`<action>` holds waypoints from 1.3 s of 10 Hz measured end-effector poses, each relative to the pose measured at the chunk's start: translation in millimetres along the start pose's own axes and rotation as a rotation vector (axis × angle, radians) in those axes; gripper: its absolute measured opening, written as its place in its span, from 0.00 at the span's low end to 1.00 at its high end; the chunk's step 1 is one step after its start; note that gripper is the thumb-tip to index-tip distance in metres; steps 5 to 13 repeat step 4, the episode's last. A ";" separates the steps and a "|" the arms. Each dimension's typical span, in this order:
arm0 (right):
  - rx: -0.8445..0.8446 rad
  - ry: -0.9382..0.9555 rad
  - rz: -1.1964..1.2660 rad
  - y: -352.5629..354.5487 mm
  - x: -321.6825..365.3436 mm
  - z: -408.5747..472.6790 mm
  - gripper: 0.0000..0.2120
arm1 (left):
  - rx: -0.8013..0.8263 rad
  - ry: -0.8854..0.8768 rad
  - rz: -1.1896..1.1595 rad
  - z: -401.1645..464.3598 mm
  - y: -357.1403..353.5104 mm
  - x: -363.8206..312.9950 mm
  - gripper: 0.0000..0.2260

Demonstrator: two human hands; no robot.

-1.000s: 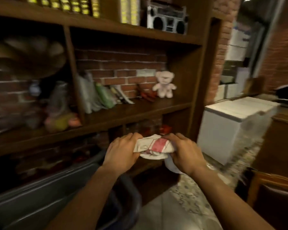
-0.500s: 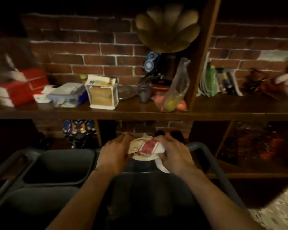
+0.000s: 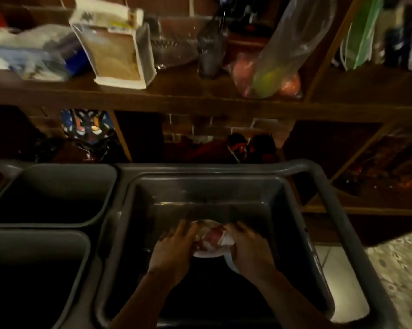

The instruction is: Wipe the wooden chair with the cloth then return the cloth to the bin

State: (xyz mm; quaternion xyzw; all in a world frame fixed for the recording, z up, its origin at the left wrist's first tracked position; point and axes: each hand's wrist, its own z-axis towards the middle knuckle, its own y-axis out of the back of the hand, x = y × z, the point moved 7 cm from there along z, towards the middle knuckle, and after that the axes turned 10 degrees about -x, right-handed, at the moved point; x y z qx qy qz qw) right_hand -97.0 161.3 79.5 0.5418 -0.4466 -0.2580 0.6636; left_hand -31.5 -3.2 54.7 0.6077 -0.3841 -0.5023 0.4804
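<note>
A bunched white cloth (image 3: 210,241) with a red stripe is held between both of my hands, low inside the large dark grey bin (image 3: 295,198). My left hand (image 3: 174,248) grips its left side and my right hand (image 3: 250,248) grips its right side, with a white corner hanging below the right hand. Both forearms reach down into the bin from the bottom of the view. The wooden chair is out of sight.
Two smaller grey bins (image 3: 57,193) sit to the left on the same cart. Behind stands a dark wooden shelf (image 3: 176,96) with a carton (image 3: 114,48), a bag of fruit (image 3: 271,77) and other clutter. Patterned floor (image 3: 394,269) shows at the right.
My view swung left from the shelf and tilted down over the cart. Both hands carried the cloth from above the bin's rim down into the large bin.
</note>
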 end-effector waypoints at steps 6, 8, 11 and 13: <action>0.470 0.017 -0.013 -91.5 -25.1 -31.9 0.35 | 0.319 -0.016 -0.205 -23.6 -80.5 2.4 0.31; 0.470 0.017 -0.013 -91.5 -25.1 -31.9 0.35 | 0.319 -0.016 -0.205 -23.6 -80.5 2.4 0.31; 0.470 0.017 -0.013 -91.5 -25.1 -31.9 0.35 | 0.319 -0.016 -0.205 -23.6 -80.5 2.4 0.31; 0.470 0.017 -0.013 -91.5 -25.1 -31.9 0.35 | 0.319 -0.016 -0.205 -23.6 -80.5 2.4 0.31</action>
